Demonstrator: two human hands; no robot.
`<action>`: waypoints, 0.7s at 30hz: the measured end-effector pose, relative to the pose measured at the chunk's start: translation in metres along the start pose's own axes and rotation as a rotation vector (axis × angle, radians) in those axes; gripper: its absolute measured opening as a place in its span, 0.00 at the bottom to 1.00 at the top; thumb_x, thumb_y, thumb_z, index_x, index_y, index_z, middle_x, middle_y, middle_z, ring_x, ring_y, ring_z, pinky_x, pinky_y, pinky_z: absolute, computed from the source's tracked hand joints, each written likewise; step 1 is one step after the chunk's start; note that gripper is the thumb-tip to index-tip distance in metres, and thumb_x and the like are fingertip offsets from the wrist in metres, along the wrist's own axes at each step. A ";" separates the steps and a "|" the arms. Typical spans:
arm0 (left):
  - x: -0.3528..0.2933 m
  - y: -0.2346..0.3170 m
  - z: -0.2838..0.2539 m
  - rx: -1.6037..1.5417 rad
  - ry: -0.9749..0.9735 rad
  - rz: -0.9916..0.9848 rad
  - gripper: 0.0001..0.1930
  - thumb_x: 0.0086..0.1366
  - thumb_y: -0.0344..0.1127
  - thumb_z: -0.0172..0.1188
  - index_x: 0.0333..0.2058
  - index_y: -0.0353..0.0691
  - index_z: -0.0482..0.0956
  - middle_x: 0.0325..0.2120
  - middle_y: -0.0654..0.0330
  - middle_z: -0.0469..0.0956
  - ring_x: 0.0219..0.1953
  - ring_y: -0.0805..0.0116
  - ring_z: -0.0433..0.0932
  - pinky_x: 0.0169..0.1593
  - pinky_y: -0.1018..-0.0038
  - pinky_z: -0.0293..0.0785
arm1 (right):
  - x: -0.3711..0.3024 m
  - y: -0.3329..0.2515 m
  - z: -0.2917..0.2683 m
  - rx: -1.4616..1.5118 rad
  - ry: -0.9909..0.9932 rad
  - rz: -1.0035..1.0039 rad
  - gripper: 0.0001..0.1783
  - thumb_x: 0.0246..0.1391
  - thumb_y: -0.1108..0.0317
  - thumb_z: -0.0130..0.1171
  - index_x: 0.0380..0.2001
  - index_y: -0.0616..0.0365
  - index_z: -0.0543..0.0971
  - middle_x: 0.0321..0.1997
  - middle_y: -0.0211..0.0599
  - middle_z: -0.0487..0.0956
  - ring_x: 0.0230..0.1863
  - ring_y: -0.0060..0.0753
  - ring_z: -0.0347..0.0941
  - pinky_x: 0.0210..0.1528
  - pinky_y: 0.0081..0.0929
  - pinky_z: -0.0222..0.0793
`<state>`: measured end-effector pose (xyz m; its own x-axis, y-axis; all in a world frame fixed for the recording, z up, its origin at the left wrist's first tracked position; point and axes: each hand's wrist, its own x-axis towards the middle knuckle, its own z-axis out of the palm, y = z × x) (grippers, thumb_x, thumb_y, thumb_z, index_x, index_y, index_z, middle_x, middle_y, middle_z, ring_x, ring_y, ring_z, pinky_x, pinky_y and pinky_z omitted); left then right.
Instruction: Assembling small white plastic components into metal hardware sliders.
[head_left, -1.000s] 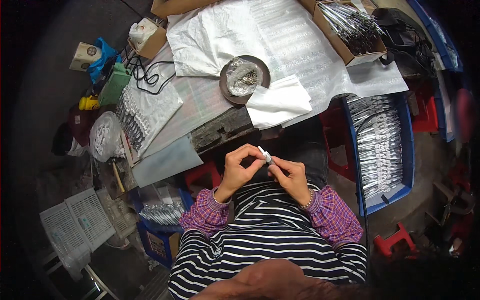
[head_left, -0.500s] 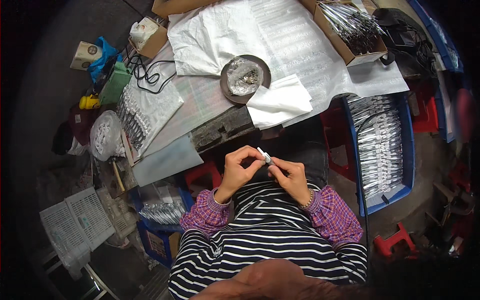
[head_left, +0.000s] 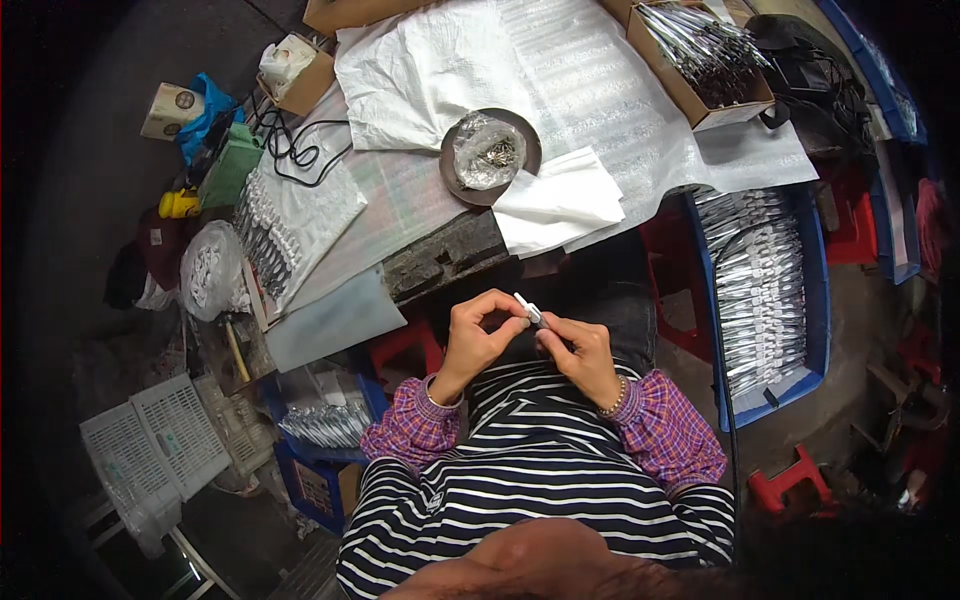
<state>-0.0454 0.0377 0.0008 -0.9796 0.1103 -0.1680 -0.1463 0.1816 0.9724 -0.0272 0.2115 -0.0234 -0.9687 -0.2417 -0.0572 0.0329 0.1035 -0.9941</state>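
Note:
Above my lap, both hands meet at a small white piece with a grey end (head_left: 530,311), whose exact kind I cannot make out. The thumb and forefinger of my left hand (head_left: 478,335) pinch it near its white part. On its grey end the thumb and fingers of my right hand (head_left: 582,357) are closed. A narrow white tip points up and away from me. My fingers partly hide the lower end. Just beyond my hands is the worktable's worn dark edge (head_left: 447,262).
A round brown dish (head_left: 532,140) with a plastic bag of small metal parts lies on the table beside a folded white sheet (head_left: 560,205). To my right, a blue crate (head_left: 818,330) holds many silver pieces. A cardboard box (head_left: 735,117) of thin rods stands far right. Red stools (head_left: 790,485) flank me.
My hands stay in nearly the same place, still pinching the white piece. At the far right edge, a reddish shape has shifted.

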 end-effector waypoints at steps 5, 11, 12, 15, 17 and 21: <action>-0.001 -0.002 -0.001 0.038 -0.001 0.003 0.04 0.49 0.20 0.61 0.26 0.31 0.77 0.24 0.60 0.78 0.27 0.75 0.76 0.33 0.81 0.71 | 0.000 -0.003 0.000 0.000 -0.013 0.033 0.13 0.49 0.74 0.57 0.40 0.65 0.78 0.25 0.44 0.79 0.22 0.30 0.77 0.24 0.21 0.70; -0.001 0.001 0.002 -0.041 0.001 -0.080 0.05 0.51 0.20 0.61 0.28 0.32 0.76 0.25 0.62 0.78 0.30 0.78 0.76 0.35 0.83 0.72 | 0.001 -0.004 -0.001 -0.008 -0.013 0.025 0.12 0.49 0.74 0.57 0.39 0.65 0.78 0.25 0.44 0.80 0.22 0.31 0.77 0.24 0.22 0.70; -0.001 0.001 0.002 -0.058 -0.002 -0.080 0.06 0.52 0.20 0.61 0.30 0.32 0.76 0.26 0.63 0.77 0.31 0.79 0.76 0.36 0.83 0.73 | 0.001 -0.002 0.000 0.014 -0.017 0.036 0.13 0.50 0.74 0.57 0.40 0.65 0.78 0.24 0.43 0.79 0.22 0.29 0.76 0.24 0.21 0.70; -0.001 -0.002 0.001 -0.100 -0.003 -0.084 0.08 0.53 0.21 0.60 0.32 0.33 0.74 0.27 0.64 0.77 0.31 0.80 0.76 0.36 0.84 0.73 | 0.001 -0.003 -0.001 0.100 -0.044 0.110 0.13 0.51 0.73 0.57 0.41 0.64 0.78 0.23 0.40 0.79 0.20 0.24 0.74 0.23 0.18 0.68; -0.001 -0.002 0.000 -0.125 -0.003 -0.088 0.09 0.53 0.21 0.60 0.34 0.34 0.73 0.28 0.64 0.76 0.31 0.79 0.76 0.36 0.84 0.73 | 0.002 -0.003 -0.002 0.163 -0.066 0.174 0.14 0.51 0.72 0.57 0.42 0.64 0.78 0.22 0.37 0.79 0.20 0.20 0.73 0.22 0.16 0.67; 0.001 -0.001 -0.002 -0.199 -0.030 -0.118 0.11 0.53 0.21 0.60 0.35 0.35 0.72 0.31 0.63 0.76 0.33 0.79 0.76 0.38 0.84 0.73 | 0.002 0.004 -0.005 0.414 -0.146 0.364 0.14 0.55 0.69 0.56 0.44 0.63 0.78 0.22 0.30 0.78 0.19 0.12 0.67 0.21 0.11 0.63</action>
<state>-0.0464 0.0357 -0.0002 -0.9498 0.1297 -0.2846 -0.2872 -0.0012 0.9579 -0.0300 0.2158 -0.0267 -0.8339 -0.3949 -0.3856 0.4801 -0.1742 -0.8598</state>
